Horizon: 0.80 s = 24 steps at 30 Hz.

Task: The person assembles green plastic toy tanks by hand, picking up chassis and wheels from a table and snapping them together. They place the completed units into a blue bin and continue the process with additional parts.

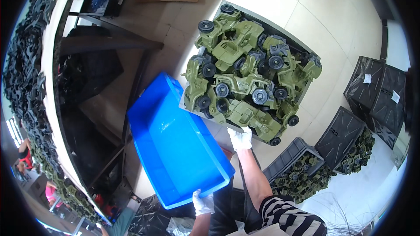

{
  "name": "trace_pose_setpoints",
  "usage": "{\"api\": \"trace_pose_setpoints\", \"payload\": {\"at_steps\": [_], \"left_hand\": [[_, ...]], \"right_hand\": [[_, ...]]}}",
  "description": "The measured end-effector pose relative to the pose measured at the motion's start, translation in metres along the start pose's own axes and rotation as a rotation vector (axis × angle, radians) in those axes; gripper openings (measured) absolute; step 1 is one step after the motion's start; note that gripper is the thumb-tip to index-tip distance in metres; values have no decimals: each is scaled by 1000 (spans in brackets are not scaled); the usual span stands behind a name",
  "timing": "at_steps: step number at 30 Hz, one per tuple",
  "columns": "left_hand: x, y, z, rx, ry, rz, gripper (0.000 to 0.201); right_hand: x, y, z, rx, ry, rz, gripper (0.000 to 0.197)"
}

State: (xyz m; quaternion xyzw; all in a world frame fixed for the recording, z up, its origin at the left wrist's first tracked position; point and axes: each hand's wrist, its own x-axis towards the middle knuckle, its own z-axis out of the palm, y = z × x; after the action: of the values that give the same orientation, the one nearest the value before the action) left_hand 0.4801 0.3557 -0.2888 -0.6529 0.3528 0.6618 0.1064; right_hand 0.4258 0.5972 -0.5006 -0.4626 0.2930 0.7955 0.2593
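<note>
A hand could pass straight down into the blue bin (175, 148) through its wide top. Toy cars (238, 81), piled above the rim of the grey crate (264, 23), blocked the way into that one. Rightward, floor (330, 83) left room before the black crates (339, 133).

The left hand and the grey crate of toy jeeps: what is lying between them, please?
The head view shows a blue plastic bin between them: the left hand grips its near rim, and the grey crate is beyond it.
</note>
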Motion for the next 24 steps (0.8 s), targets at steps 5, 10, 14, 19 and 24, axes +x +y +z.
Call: {"api": "trace_pose_setpoints", "payload": {"at_steps": [5,10,14,19,24], "left_hand": [[-10,-5,8,-32,19,-1,27],[-14,-20,27,-19,-24,-32,28],[13,-43,23,87,-147,-58,41],[-1,-82,83,76,-225,-224,59],[38,-178,96,169,-513,-400,54]], "right_hand": [[32,-9,56,-320,90,-81,30],[61,-5,153,-1602,4,-865,60],[129,-37,237,-1329,-167,-836,69],[144,-54,324,-768,-325,-245,77],[-12,-65,268,-2252,-213,23,111]]}}
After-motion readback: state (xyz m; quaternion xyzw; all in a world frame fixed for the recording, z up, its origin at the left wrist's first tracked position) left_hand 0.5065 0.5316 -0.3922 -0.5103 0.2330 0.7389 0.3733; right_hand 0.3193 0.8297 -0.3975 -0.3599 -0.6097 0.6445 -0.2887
